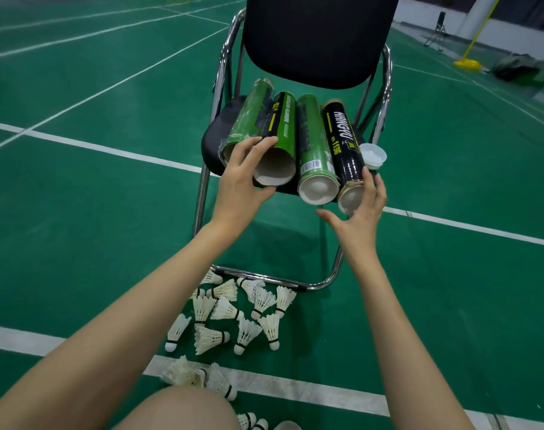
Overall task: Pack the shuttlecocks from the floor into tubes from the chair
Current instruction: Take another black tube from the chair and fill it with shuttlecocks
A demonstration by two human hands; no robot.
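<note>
Bare knee (184, 408) of mine sits lowest and closest, with green court floor (78, 212) spreading all around it. Ahead stands a black folding chair (320, 38) with chrome legs, its seat holding four tubes side by side, open ends toward me: a worn green tube (252, 113) far left, a green and black tube (280, 131), a green barcoded tube (314, 141), and a black tube (342, 141) on the right. One white cap (372, 155) lies just beside the black tube. My left hand (242, 178) curls around the mouth of the green and black tube, thumb under, fingers over. My right hand (357, 212) is spread open, fingertips touching the black tube's rim, gripping nothing yet. I judge I am picking a tube, with packing not begun. Next I must lift one free without rolling the others off. Shuttlecocks (230, 318) lie scattered on the floor between chair and knee: I count roughly sixteen, some overlapping.
</note>
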